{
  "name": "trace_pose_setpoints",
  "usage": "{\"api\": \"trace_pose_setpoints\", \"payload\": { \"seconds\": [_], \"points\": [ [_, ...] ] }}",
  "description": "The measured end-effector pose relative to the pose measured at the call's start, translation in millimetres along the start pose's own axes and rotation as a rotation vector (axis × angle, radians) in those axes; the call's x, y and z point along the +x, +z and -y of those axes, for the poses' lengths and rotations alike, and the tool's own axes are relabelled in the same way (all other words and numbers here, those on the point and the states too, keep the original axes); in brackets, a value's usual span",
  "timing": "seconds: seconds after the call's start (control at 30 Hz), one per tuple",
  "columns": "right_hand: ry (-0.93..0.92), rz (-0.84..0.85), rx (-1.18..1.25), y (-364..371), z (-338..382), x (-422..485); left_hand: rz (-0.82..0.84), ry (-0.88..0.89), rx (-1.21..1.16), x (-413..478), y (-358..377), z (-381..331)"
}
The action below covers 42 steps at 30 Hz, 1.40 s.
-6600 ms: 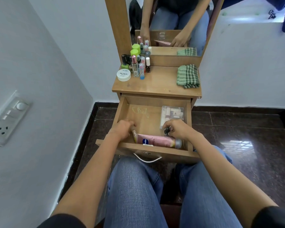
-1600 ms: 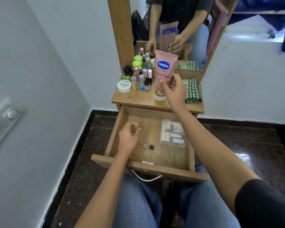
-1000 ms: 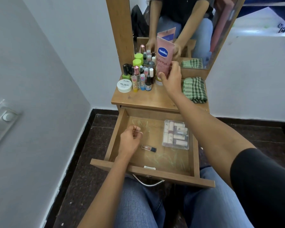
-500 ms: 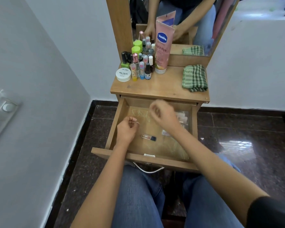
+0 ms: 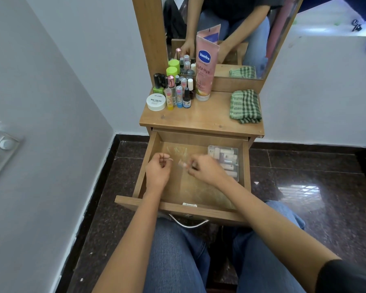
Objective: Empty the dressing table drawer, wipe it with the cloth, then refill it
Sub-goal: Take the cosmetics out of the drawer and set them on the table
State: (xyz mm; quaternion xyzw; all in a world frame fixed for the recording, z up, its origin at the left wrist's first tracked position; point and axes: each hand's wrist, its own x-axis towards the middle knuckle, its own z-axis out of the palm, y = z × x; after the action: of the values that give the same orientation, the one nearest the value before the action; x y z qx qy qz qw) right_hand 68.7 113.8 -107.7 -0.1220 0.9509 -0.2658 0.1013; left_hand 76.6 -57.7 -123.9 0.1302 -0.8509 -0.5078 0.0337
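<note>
Nearest the camera are the person's knees in blue jeans (image 5: 178, 256), with both forearms reaching forward over them. Just beyond, the drawer (image 5: 182, 208) is pulled fully out, a metal handle (image 5: 188, 223) hanging on its front.

Inside the drawer, the left hand (image 5: 157, 171) sits at the left side, fingers curled into a loose fist; whether it holds anything cannot be told. The right hand (image 5: 205, 169) is at the middle, its fingers pinched on a small bottle (image 5: 182, 164) that is blurred and mostly hidden by the hand. To the right, partly covered by that wrist, a clear plastic box (image 5: 226, 157) of small tubes lies against the drawer's right wall. The rest of the drawer floor is bare wood with pale scribbles.

Farther on, the table top (image 5: 199, 119) carries a round white tub (image 5: 156, 101) at the left, a tight cluster of small bottles (image 5: 175, 92) beside it, and a tall pink tube (image 5: 205, 68) standing on its cap against the mirror (image 5: 251, 39). The folded green checked cloth (image 5: 245, 106) lies at the right, well apart from the bottles. The mirror reflects the person's arms and the cloth.

A switch plate (image 5: 2, 146) sits on the left wall.
</note>
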Motion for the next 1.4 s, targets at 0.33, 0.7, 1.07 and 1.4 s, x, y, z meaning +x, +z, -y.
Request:
{"api": "trace_pose_setpoints", "payload": {
  "seconds": [0.33,0.7,1.07,1.4],
  "points": [
    [0.016,-0.581,0.630,-75.1,20.4,68.8,-0.047,-0.025,-0.050,-3.1,-2.4,-3.2],
    [0.212,-0.632,0.527,-77.4,19.8,121.6,-0.034,0.014,-0.041,-3.5,-1.8,-3.9],
    [0.219,-0.709,0.621,-75.3,28.8,82.3,0.005,0.017,-0.027,-4.0,-0.8,-2.9],
    [0.685,-0.364,0.761,-23.0,-10.7,-53.5,0.157,-0.120,-0.062,-7.8,16.1,-18.3]
  ]
}}
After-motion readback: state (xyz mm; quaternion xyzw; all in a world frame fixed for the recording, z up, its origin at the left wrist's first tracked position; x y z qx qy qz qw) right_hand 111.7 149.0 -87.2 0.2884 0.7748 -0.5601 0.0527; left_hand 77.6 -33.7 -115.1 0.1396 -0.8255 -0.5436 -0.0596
